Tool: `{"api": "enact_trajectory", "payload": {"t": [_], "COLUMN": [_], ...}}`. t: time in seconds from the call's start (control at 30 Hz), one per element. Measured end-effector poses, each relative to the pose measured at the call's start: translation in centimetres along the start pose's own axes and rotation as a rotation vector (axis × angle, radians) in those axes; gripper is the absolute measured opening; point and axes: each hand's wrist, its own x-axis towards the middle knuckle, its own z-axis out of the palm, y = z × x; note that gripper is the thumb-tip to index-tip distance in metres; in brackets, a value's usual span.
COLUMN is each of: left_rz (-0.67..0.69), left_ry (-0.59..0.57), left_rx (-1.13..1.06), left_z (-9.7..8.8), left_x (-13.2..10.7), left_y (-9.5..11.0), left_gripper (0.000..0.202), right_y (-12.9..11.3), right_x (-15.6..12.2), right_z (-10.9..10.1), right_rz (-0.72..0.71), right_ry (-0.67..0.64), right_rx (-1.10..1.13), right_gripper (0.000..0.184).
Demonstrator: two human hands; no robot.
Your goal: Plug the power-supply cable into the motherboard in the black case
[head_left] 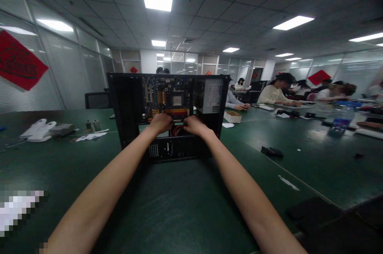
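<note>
A black computer case (119,106) stands open on the green table in front of me. Its motherboard (154,104) faces me, with a silver power supply (212,93) at the upper right. My left hand (161,122) is inside the case by the board's lower edge, its fingers curled closed. Close to it, my right hand (193,125) is likewise curled, at the right end of the yellow and red memory slots (178,111). Dark and red cables (178,130) lie between the two hands. The fingertips are hidden, so whatever they pinch cannot be made out.
On the left of the green table (167,206) lie a white plastic bag (38,130), a grey block (62,129) and paper scraps (92,135). To the right are a small box (232,117), a black object (271,151) and a water bottle (342,120). Several people sit beyond.
</note>
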Motion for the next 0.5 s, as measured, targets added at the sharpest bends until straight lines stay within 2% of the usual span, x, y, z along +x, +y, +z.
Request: {"api": "enact_trajectory", "payload": {"t": [0.17,0.5], "left_rz": [-0.022,-0.031], "left_ry": [-0.019,0.031], "left_rx": [0.004,-0.014], "left_z": [0.21,0.31], "left_x": [0.19,0.75], "left_y": [-0.04,0.06], "left_gripper": [0.036,0.034], "right_y": [-0.27,-0.48], "right_x": [-0.32,-0.29], "right_z": [-0.37,-0.41], "right_rz": [0.003,-0.042], "right_ry": [-0.019,-0.003], "right_rx": [-0.005,-0.026], "right_gripper": [0.023,0.027]}}
